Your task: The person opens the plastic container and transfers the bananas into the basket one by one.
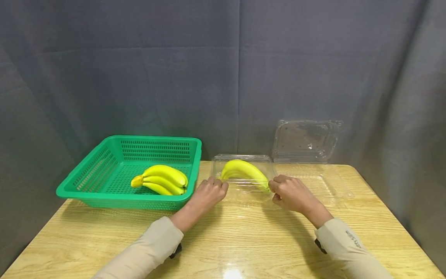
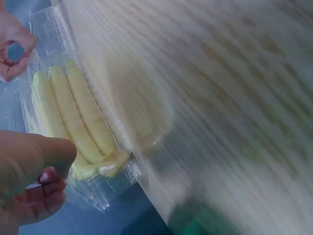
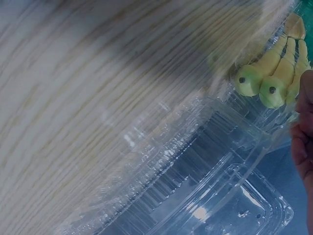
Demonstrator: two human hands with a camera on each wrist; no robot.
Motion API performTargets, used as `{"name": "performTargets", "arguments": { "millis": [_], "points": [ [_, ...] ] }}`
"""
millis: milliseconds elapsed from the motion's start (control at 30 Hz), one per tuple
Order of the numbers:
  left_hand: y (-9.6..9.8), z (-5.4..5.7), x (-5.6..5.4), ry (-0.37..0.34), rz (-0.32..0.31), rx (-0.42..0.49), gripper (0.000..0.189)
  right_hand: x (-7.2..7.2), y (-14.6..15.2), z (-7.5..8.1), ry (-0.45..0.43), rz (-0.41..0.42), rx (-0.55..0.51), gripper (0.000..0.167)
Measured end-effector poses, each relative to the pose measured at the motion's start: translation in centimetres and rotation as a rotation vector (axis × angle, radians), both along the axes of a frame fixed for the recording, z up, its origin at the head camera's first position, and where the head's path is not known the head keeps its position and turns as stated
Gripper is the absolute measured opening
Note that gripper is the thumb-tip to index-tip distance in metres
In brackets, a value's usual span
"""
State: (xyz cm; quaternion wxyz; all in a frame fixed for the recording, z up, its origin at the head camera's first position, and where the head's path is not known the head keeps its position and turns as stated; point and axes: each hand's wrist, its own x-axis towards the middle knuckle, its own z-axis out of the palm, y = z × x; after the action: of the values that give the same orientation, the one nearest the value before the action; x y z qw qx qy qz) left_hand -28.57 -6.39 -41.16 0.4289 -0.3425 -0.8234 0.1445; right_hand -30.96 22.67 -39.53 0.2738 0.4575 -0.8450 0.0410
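Observation:
A bunch of bananas (image 1: 244, 168) lies inside a clear plastic clamshell container (image 1: 240, 195) near the back of the table. At the container's near left corner, my left hand (image 1: 210, 190) pinches the plastic edge between thumb and curled fingers. My right hand (image 1: 290, 193) pinches the opposite corner, beside the banana tips. In the left wrist view the bananas (image 2: 78, 115) show through the plastic, stem end toward my left hand (image 2: 36, 171). The right wrist view shows the green banana tips (image 3: 259, 85) close to my right hand (image 3: 304, 127).
To the left stands a green plastic basket (image 1: 129, 197) holding another bunch of bananas (image 1: 163, 180). A second clear clamshell container (image 1: 313, 182) sits at the right, its lid (image 1: 306, 140) raised upright against the grey curtain (image 1: 313, 69). Everything rests on a wooden table (image 1: 240, 236).

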Motion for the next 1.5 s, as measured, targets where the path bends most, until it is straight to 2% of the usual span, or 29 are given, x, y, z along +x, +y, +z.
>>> {"name": "performTargets", "arguments": {
  "millis": [200, 400, 633, 967, 1300, 1500],
  "points": [
    [0.2, -0.4, -0.3, 0.026, 0.018, 0.01, 0.012, 0.1, -0.2, 0.0, -0.006, -0.02, 0.018, 0.028],
    [0.3, 0.1, -0.5, 0.043, 0.013, 0.027, 0.016, 0.2, -0.1, 0.3, -0.019, -0.041, 0.013, 0.023],
    [0.3, 0.0, -0.6, 0.041, 0.013, 0.047, 0.013, 0.1, -0.1, 0.2, 0.021, -0.027, 0.009, 0.03],
    [0.1, 0.1, -0.2, 0.002, 0.014, 0.069, 0.012, 0.3, 0.0, 0.0, 0.06, 0.008, 0.001, 0.035],
    [0.1, 1.0, 0.2, -0.066, -0.003, 0.092, 0.017, 0.4, 0.4, 0.4, 0.086, 0.048, -0.081, 0.023],
    [-0.1, 1.6, 0.4, -0.114, -0.018, 0.11, 0.025, 0.5, 0.8, 0.8, 0.11, 0.032, -0.121, 0.018]
  ]
}}
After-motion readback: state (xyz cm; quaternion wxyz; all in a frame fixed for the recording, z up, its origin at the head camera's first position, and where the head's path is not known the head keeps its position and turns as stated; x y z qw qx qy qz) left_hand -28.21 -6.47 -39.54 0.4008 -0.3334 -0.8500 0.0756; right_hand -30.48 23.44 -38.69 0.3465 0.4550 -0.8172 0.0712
